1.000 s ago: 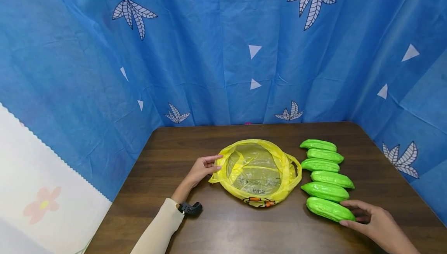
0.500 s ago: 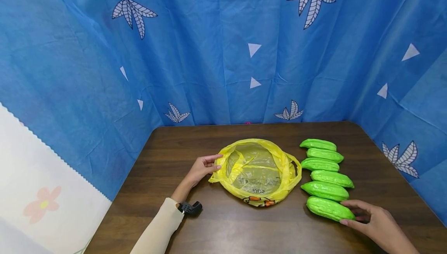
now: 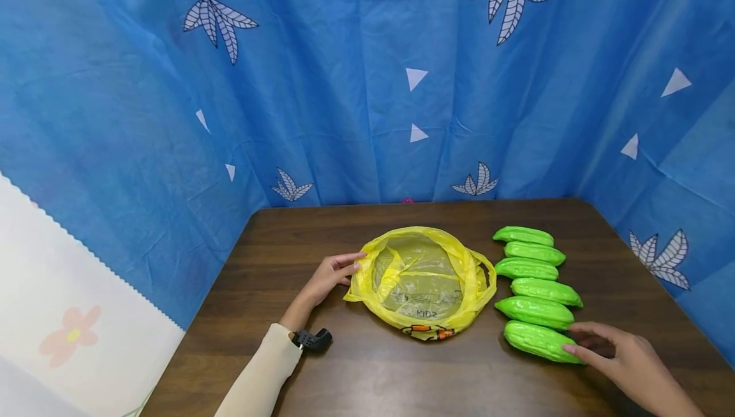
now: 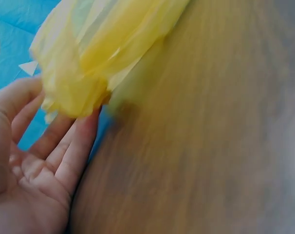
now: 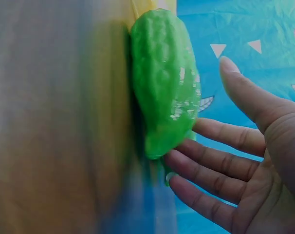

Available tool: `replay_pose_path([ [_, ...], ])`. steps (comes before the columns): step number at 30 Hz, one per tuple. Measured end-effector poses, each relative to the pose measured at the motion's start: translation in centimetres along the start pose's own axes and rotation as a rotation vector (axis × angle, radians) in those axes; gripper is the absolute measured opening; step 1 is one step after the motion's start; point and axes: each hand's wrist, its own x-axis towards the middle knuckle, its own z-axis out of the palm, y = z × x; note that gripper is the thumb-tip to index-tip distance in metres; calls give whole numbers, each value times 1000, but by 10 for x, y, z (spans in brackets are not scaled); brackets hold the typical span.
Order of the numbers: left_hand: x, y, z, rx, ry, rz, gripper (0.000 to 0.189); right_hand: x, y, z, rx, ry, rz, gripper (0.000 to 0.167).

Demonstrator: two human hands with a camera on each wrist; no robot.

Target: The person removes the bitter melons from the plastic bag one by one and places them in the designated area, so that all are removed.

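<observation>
In the head view a yellow plastic bag (image 3: 472,299) lies with its mouth spread into a round opening at mid-table. My left hand (image 3: 330,277) is at the bag's left rim, fingertips touching it; the left wrist view shows fairly straight fingers against the crumpled yellow plastic (image 4: 79,73). To the right, several glossy green bitter gourds lie in a column. My right hand (image 3: 623,356) is at the right end of the nearest bitter gourd (image 3: 540,342). In the right wrist view its fingers extend by the bumpy gourd (image 5: 162,83), with the thumb spread apart from it.
The brown wooden table (image 3: 373,379) has a blue patterned curtain (image 3: 344,85) behind it and at both sides. A black wrist device (image 3: 312,340) is strapped on the left wrist. Pale flowered fabric (image 3: 74,340) hangs at the left.
My right thumb and fingers have shifted slightly on the nearest gourd's end. My left thumb has moved up closer to the index finger at the bag's rim. Bag and gourds look unmoved.
</observation>
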Motion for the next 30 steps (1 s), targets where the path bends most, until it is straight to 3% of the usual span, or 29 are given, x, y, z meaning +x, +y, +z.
replay_pose_path([
  [6, -4, 3, -13, 13, -93, -12, 41, 3, -29, -24, -34, 35, -60, 42],
  [15, -6, 13, -35, 77, -117, -64, 39, 25, -72, -66, -59, 128, -238, 29],
  [17, -8, 15, -42, 93, -114, -74, 40, 32, -83, -76, -31, 108, -281, 28],
  [22, -10, 27, -61, 155, -37, -54, 45, 50, -101, -90, 40, 86, -334, 26],
  [30, -8, 58, -83, 240, 112, 77, 40, 82, -127, -110, 12, 116, -379, 30],
])
